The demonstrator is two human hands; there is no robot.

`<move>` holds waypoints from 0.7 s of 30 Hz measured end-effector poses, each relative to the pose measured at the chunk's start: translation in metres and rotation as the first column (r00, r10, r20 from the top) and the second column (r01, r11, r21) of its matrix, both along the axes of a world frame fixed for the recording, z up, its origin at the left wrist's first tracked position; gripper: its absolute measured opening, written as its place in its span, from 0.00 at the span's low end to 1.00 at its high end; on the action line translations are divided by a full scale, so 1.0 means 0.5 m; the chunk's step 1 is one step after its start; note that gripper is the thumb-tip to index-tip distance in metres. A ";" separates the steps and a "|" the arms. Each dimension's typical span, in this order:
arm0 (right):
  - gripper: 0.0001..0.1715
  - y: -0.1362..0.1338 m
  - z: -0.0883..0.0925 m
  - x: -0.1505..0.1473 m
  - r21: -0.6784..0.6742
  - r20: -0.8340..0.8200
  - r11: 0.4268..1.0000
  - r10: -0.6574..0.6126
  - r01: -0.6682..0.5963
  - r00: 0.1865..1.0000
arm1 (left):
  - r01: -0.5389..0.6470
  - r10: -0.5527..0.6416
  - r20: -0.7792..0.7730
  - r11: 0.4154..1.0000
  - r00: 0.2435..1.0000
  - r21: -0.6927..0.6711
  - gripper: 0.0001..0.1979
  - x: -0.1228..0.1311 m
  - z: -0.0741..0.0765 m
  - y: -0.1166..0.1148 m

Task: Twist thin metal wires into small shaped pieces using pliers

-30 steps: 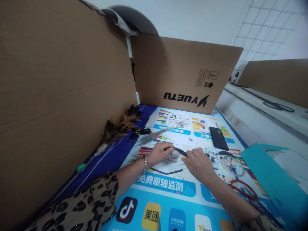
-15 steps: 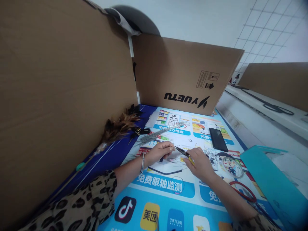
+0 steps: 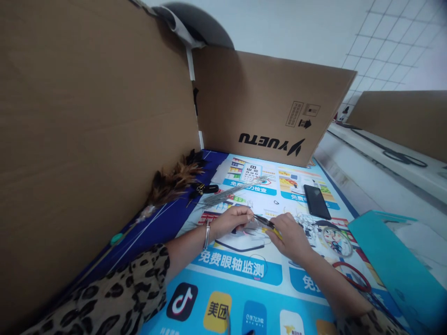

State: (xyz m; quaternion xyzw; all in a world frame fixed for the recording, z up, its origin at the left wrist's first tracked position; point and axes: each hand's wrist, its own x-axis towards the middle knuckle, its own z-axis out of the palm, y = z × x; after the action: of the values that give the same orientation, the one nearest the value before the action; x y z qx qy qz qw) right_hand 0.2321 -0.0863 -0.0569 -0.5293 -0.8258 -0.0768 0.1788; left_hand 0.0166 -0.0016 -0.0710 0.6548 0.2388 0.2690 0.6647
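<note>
My left hand is closed in a pinch, fingertips pressed together on what looks like a thin wire, faintly visible below the fingers. A pair of needle-nose pliers with dark jaws and yellow handles sits in the closed grip of my right hand. The jaws point left and meet the left fingertips; whether they bite on the wire cannot be made out. Beyond my hands lies a bundle of straight, thin metal wires on the printed table cover.
A black phone lies beyond the right hand. Nearer are a clear ring, a red ring and a teal folder. Left stand a feather duster and a black object. Cardboard panels wall the back and left.
The pliers' tips have shifted slightly left, up against my left fingertips. The faint wire loop below the fingers shows more clearly. Both hands otherwise stay in place.
</note>
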 end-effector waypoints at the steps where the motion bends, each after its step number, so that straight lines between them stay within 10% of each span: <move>1: 0.15 0.000 0.001 0.000 0.005 0.005 1.000 0.006 -0.006 1.000 | 0.007 -0.007 0.005 1.000 1.000 -0.007 0.14 0.000 -0.002 0.000; 21: 0.13 -0.012 0.010 -0.014 0.046 0.189 0.999 -0.006 -0.002 0.982 | 0.080 -0.078 0.024 0.989 0.997 -0.126 0.11 -0.006 -0.003 0.000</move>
State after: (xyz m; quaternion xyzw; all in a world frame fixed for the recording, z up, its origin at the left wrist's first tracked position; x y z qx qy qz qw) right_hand 0.2250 -0.0924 -0.0518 -0.5163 -0.8365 -0.1458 0.1114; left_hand 0.0134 -0.0016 -0.0724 0.6177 0.2228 0.2330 0.7173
